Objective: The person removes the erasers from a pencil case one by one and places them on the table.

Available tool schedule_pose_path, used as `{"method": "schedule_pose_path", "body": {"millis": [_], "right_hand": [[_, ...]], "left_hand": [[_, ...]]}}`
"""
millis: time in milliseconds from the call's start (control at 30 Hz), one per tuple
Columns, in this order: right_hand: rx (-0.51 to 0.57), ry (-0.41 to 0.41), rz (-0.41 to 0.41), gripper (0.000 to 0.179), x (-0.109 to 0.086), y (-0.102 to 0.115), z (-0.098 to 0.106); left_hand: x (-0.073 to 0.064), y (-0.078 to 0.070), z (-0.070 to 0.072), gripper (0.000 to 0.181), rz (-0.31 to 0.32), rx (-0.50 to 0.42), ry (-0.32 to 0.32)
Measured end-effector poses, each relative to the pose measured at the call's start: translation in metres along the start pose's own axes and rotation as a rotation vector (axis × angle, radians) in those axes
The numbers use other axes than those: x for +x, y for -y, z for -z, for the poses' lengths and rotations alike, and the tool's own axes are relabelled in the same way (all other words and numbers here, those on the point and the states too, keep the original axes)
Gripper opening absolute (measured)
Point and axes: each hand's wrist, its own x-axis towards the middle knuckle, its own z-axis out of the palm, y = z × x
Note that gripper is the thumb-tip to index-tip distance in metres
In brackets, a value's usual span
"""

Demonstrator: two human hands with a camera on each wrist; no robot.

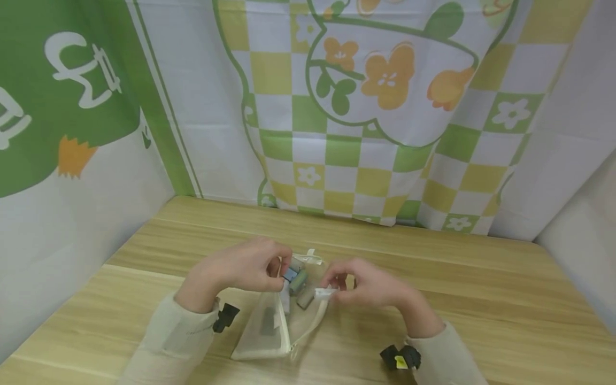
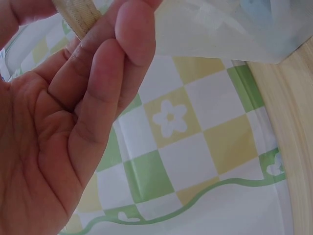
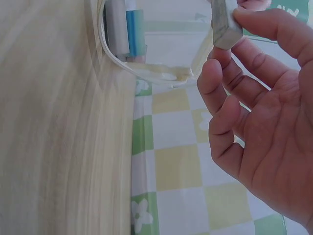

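Observation:
A pale, see-through zippered pouch (image 1: 257,338) lies open on the wooden table, below and between the two hands. My left hand (image 1: 245,268) pinches its zipper edge (image 2: 79,15) between thumb and fingers. Over the opposite edge, my right hand (image 1: 369,284) pinches a small whitish-grey block (image 3: 226,27) between thumb and fingertips. Inside the pouch sit several small pieces, among them a green one (image 1: 299,281), a blue one (image 1: 290,274) and a grey-brown one (image 1: 305,298). The right wrist view shows a blue-green striped piece (image 3: 136,32) through the pouch opening.
The wooden table (image 1: 457,289) reaches back to a hanging cloth (image 1: 308,149) with green and yellow checks and flowers. Another green and white cloth (image 1: 86,123) covers the left side. A black wrist camera (image 1: 225,317) sits by the left cuff, another (image 1: 400,357) by the right.

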Motion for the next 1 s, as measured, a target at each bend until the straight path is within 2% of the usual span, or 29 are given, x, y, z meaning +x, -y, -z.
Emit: {"method": "schedule_pose_path", "body": {"millis": [400,700,1000], "right_hand": [[-0.050,-0.058,-0.045,0.017,-0.013,-0.002,0.012],[-0.045,-0.093,-0.104,0.018,-0.025,-0.007,0.021],[-0.045,-0.139,-0.115,0.017,-0.037,-0.013,0.034]], "left_hand": [[0.000,0.000,-0.001,0.007,-0.006,0.006,-0.005],[-0.001,-0.001,-0.001,0.006,0.004,0.006,0.000],[-0.001,-0.001,-0.001,0.008,0.005,-0.004,0.004]]}}
